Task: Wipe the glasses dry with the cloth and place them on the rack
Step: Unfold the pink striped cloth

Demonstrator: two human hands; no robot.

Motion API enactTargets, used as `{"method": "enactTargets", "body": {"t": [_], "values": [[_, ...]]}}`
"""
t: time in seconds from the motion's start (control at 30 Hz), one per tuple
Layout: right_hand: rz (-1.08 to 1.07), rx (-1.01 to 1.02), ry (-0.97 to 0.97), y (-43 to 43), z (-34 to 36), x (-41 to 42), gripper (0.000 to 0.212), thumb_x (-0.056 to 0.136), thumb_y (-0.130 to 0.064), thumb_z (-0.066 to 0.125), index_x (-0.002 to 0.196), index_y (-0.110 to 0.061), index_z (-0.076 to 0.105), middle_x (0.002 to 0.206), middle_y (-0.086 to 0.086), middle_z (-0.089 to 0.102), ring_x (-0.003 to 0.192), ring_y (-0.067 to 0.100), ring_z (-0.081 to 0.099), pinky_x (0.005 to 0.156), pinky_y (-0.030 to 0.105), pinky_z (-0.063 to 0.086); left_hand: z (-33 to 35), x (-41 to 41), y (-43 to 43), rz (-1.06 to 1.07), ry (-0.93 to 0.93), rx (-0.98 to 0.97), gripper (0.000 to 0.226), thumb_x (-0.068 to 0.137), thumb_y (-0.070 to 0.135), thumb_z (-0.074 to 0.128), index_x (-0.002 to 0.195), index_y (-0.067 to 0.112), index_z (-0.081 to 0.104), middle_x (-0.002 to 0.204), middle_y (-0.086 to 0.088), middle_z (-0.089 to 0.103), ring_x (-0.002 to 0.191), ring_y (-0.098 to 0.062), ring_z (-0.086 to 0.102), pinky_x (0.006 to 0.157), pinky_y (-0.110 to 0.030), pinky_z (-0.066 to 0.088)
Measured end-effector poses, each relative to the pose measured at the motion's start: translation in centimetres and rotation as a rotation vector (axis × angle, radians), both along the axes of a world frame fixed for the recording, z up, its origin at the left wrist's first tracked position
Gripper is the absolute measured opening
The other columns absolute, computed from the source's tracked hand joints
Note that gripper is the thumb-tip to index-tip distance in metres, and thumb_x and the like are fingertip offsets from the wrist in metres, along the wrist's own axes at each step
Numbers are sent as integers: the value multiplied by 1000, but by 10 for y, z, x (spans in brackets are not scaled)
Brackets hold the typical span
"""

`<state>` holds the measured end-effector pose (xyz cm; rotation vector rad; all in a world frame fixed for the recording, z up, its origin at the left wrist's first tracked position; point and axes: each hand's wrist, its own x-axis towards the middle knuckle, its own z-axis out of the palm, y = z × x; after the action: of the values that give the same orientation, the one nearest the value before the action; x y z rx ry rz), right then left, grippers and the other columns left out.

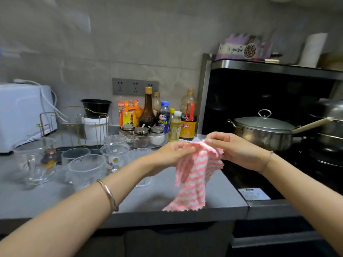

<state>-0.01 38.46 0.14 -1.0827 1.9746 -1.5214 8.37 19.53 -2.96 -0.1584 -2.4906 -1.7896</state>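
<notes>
Item, centre of frame: pink-and-white zigzag-woven cloth [194, 175], held up over the grey stone countertop [148, 199] and hanging in loose folds toward its front edge; whether the lowest corner touches the surface cannot be told. Left hand [174, 153] and right hand [232, 145] are close together at the cloth's top edge, both with fingers curled and pinching the fabric. A thin metal bangle [108, 193] sits on the left forearm. Left of centre: a cluster of clear drinking glasses [86, 167] standing upright on the countertop, several ribbed, one bearing a small cartoon print [115, 154], one partly hidden behind the left forearm. Just behind them, toward the wall, is the gold wire rack [100, 127], with a black bowl [96, 107] on a white tub among its wires. Far left: white boxy appliance [22, 115]. Centre back, under a grey wall socket strip [135, 86] — assorted sauce and oil bottles [148, 110] and lidded glass spice jars [142, 131]. Right: lidded stainless steel pot [263, 130] on a black hob.
</notes>
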Motion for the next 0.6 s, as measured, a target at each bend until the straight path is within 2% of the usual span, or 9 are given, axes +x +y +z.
{"method": "enactTargets", "body": {"t": [0.07,0.13,0.17,0.3,0.43,0.5,0.6], "values": [[3,-48,-68,3,-3,9,17,81,-26,61,92,-13,59,68,-5,63,63,8,59,60,19,49,2,9,0,69,14,-17,21,96,36,56,109,22,64,102,3,69,90,-10,63,79,-22,50],[9,-72,-113,7,-7,17,19,82,-26,62,97,-14,59,76,-1,66,67,10,62,62,22,50,5,17,-1,113,22,-52,18,94,41,57,106,30,66,104,7,68,96,-10,63,85,-26,49],[13,-70,-123,8,-9,20,21,83,-27,62,100,-14,60,81,1,66,71,12,63,65,24,50,6,21,0,124,26,-56,19,94,42,57,105,31,67,101,8,69,94,-9,63,84,-26,50],[-3,16,-38,9,-16,33,40,83,-32,63,114,-7,58,96,0,70,85,16,68,73,29,55,10,29,6,177,53,-99,27,91,43,61,107,22,70,90,6,71,76,-3,65,60,-11,48],[-61,69,93,1,-18,43,50,76,-33,72,115,-8,53,100,6,73,92,25,70,83,36,56,15,26,8,173,15,-63,27,88,39,67,101,15,73,87,-2,73,70,-10,66,64,-19,51],[-108,48,140,-4,-21,43,44,77,-28,75,109,-7,53,101,9,73,92,27,71,82,38,58,17,24,7,153,-10,-59,24,87,38,69,95,15,73,83,-3,72,70,-14,65,65,-24,51],[-163,-32,174,-7,-22,39,25,84,-22,70,98,-6,57,94,11,72,83,26,70,78,36,56,21,19,1,104,-23,-89,17,86,37,70,83,21,73,74,4,72,63,-8,65,58,-17,51]]}}
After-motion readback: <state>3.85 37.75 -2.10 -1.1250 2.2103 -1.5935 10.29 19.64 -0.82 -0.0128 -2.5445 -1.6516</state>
